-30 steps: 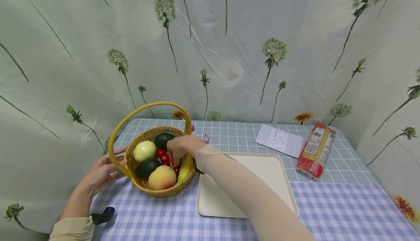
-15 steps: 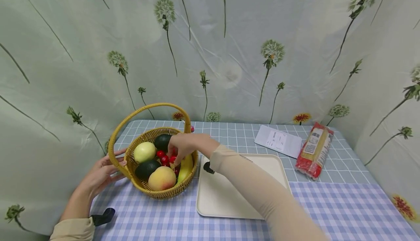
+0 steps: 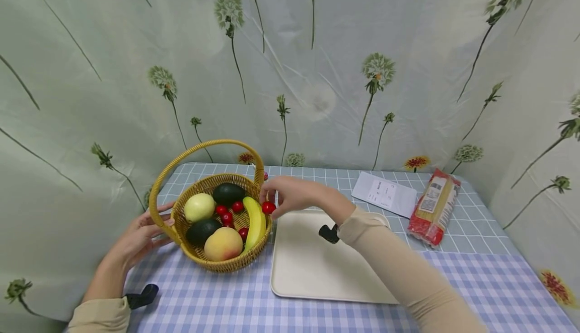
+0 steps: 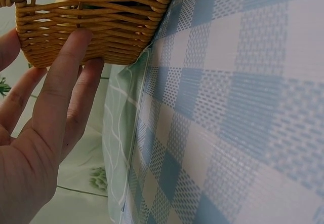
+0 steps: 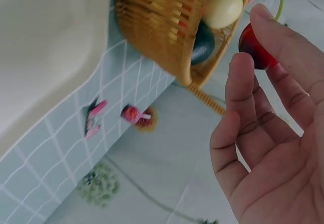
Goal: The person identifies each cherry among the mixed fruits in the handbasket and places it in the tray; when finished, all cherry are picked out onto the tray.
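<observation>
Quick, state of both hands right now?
Left hand: open, touching the outside of the wicker basket.
Right hand: holding a red cherry in a pinch.

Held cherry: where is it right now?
In the head view, the right hand pinches the cherry near the right rim of the basket, just right of the banana.

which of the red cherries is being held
The cherry pinched between the right hand's thumb and fingers; the other cherries lie in the basket, unheld.
</observation>
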Tool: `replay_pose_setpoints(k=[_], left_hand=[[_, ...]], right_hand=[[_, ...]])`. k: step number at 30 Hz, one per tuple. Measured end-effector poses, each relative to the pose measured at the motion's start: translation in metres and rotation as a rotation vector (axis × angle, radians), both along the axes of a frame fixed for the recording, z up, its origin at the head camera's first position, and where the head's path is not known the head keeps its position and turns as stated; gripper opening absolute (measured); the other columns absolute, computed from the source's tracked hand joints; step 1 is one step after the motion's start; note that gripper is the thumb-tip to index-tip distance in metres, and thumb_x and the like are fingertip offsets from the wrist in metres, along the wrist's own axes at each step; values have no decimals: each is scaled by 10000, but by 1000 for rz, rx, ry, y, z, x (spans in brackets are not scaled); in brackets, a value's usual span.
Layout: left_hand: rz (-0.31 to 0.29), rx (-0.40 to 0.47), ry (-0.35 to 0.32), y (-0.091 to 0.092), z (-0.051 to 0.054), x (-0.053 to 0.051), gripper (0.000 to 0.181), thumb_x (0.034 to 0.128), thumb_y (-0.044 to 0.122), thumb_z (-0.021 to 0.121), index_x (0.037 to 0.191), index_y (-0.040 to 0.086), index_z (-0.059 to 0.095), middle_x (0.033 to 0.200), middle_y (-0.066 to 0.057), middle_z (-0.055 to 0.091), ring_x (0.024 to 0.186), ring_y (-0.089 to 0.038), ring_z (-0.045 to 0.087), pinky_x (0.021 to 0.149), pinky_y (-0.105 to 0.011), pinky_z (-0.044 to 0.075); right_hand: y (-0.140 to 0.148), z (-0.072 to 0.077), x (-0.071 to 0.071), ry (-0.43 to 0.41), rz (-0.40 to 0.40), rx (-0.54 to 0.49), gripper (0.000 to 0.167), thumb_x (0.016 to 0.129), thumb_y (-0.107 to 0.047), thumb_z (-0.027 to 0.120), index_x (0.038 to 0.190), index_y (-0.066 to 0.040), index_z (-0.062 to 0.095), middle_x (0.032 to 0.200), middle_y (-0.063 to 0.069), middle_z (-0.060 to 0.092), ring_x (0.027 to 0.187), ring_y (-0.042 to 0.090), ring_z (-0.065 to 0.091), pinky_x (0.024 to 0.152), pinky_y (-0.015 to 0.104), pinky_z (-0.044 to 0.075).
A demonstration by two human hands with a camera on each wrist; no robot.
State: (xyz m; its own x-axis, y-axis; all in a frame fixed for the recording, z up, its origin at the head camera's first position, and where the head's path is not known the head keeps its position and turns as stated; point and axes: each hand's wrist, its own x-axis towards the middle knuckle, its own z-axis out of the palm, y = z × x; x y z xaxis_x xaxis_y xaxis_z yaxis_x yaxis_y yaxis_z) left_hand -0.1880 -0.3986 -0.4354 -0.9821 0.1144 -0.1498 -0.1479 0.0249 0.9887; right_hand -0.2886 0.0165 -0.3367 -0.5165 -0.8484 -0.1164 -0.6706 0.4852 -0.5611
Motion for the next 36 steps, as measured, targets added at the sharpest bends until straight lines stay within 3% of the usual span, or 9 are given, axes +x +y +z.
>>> replay_pose_setpoints(k=[8,15,27,36], left_hand=[[5,2,-3,0,2,0,447,1090,85,613,1432,372,625,1163,173,754,1052,-51,743,870,-307,638],[12,-8,-20,0,1,-1,449,1092,97,615,1449,370,615,1164,184,755,1060,-42,739,874,-302,635],[8,-22,-16,1,3,-1,462,1091,98,618,1488,332,585,1165,181,758,1057,-48,741,874,-297,631],[-6,-36,2,1,2,1,463,1095,92,606,1491,331,587,1171,180,760,1063,-49,742,877,-289,631]], right_hand=[[35,-13,-4,-45,-63,-48,305,897,-121,883,1146,-145,709,1043,15,718,860,220,701,802,253,571],[50,-36,-11,-69,-108,-39,305,894,-93,876,1148,-132,711,1023,35,714,813,135,674,804,253,557],[54,-73,-17,-130,-162,-28,304,856,-49,878,1090,-143,708,951,14,680,817,127,648,782,243,543],[49,-88,-16,-128,-169,-9,338,825,-67,914,1078,-145,704,914,11,660,815,126,579,753,238,504]])
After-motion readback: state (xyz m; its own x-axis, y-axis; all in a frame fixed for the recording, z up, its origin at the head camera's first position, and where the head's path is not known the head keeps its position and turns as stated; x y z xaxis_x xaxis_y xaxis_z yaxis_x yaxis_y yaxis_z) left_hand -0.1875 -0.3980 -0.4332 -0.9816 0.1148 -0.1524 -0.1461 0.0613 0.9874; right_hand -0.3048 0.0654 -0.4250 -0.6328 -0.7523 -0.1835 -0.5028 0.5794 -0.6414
